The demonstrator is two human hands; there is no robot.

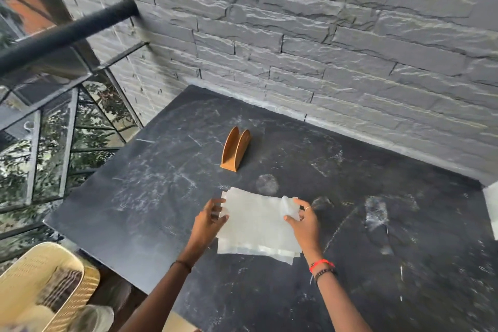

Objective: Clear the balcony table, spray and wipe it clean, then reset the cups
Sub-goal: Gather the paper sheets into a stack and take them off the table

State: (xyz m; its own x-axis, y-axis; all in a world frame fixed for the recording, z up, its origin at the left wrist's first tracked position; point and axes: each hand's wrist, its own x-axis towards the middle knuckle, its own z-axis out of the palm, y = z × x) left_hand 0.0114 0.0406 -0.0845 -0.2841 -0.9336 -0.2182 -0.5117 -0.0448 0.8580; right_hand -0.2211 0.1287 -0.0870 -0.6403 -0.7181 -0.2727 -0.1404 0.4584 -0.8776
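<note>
A stack of white paper napkins point(258, 221) is over the near middle part of the dark table point(140, 197), and both hands hold it at its two sides. The left hand point(211, 221) grasps the left edge, its fingers curled and pinching the paper. The right hand point(304, 221) grips the upper right corner, where the top sheet is bent up between thumb and fingers; one finger wears a ring. Whether the stack rests fully on the surface I cannot tell. Behind the napkins, apart from them, a wooden napkin holder point(236, 149) stands upright with nothing between its two plates. Between holder and napkins there is a round pale mark, and the table top shows many whitish streaks and smears, more at the right side. The far edge of the table meets a grey stone wall point(323, 35). At the left there is a black railing point(67, 32), and at the lower left, beside the table, a yellow woven basket point(32, 272) with blurred things inside.
</note>
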